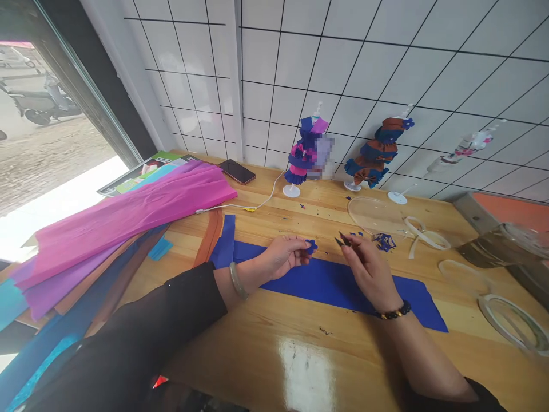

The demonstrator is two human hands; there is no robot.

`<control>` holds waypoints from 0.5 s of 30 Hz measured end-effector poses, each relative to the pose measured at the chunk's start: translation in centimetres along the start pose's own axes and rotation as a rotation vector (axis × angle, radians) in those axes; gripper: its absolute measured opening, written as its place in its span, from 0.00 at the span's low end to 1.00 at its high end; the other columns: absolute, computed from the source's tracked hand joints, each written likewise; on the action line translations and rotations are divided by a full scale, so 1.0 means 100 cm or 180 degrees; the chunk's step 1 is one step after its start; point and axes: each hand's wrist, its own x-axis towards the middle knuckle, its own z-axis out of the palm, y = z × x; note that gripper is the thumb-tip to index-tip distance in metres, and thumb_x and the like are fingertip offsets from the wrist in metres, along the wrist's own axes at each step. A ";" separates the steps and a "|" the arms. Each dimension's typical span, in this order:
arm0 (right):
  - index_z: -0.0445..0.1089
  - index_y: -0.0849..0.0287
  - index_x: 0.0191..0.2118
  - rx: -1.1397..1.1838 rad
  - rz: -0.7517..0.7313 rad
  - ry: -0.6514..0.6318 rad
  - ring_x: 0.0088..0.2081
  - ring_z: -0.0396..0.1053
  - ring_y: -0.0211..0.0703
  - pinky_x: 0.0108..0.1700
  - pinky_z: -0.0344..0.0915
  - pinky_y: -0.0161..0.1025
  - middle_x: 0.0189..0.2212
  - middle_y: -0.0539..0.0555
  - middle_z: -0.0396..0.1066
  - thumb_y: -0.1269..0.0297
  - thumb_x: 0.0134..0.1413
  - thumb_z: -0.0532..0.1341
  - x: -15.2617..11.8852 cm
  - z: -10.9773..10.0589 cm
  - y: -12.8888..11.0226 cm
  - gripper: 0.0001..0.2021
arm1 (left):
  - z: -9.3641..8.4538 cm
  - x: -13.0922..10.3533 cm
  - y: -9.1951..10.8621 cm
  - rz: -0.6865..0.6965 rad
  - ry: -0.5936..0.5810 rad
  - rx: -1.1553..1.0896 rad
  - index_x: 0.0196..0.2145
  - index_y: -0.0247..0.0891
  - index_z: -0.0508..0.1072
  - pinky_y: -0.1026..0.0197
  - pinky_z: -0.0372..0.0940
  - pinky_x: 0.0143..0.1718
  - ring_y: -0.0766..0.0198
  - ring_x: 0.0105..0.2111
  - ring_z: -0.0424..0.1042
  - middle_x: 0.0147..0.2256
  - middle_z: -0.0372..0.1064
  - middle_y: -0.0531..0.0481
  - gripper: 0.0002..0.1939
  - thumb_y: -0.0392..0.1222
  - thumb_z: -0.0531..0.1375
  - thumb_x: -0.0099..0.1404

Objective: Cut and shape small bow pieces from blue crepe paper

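Observation:
Between the thumb and fingers of my left hand (288,253) is a small blue paper flower (311,247). My right hand (369,269) is closed on a small dark pointed tool (342,240); the fingers cover most of it, so its kind is unclear. The tool's tip points toward the flower, with a gap between them. Beneath both hands lies a long strip of blue crepe paper (326,278). A small heap of blue paper scraps (385,242) sits just beyond my right hand.
Stacked crepe paper (141,220) covers the table's left side. A phone (238,171) and white cable lie behind. Along the wall stand a pink-and-blue ruffled figure (302,154), a brown-and-blue one (373,151) and a plainer stand (397,197). Tape rolls (512,323) and a jar (504,246) are right.

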 end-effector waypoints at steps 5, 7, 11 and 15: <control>0.65 0.58 0.48 -0.0315 -0.0404 -0.0438 0.33 0.66 0.45 0.36 0.64 0.42 0.34 0.58 0.68 0.57 0.55 0.56 0.000 -0.003 -0.014 0.16 | 0.000 -0.001 0.003 -0.0363 0.0083 -0.0407 0.25 0.31 0.69 0.64 0.59 0.28 0.70 0.24 0.64 0.22 0.65 0.50 0.01 0.31 0.59 0.53; 0.65 0.57 0.48 -0.0295 -0.0440 -0.0445 0.33 0.66 0.45 0.36 0.64 0.42 0.34 0.58 0.68 0.58 0.54 0.57 0.000 -0.003 -0.017 0.17 | -0.001 0.000 0.004 -0.0408 0.0069 -0.0494 0.25 0.31 0.70 0.64 0.60 0.28 0.70 0.24 0.64 0.22 0.65 0.50 0.01 0.30 0.58 0.52; 0.67 0.58 0.45 0.0090 -0.0268 -0.0325 0.32 0.66 0.44 0.35 0.64 0.41 0.34 0.57 0.68 0.57 0.53 0.58 -0.003 0.000 -0.020 0.15 | -0.004 0.001 0.005 -0.0379 -0.0043 -0.0446 0.26 0.31 0.70 0.64 0.60 0.30 0.70 0.25 0.65 0.23 0.65 0.50 0.02 0.31 0.60 0.51; 0.67 0.59 0.41 0.1154 0.0783 -0.0208 0.25 0.61 0.38 0.26 0.60 0.36 0.25 0.51 0.64 0.52 0.53 0.56 -0.007 0.009 -0.028 0.16 | -0.003 0.001 0.000 0.0050 -0.0181 0.0219 0.25 0.31 0.70 0.64 0.58 0.29 0.70 0.24 0.64 0.22 0.66 0.51 0.07 0.37 0.64 0.49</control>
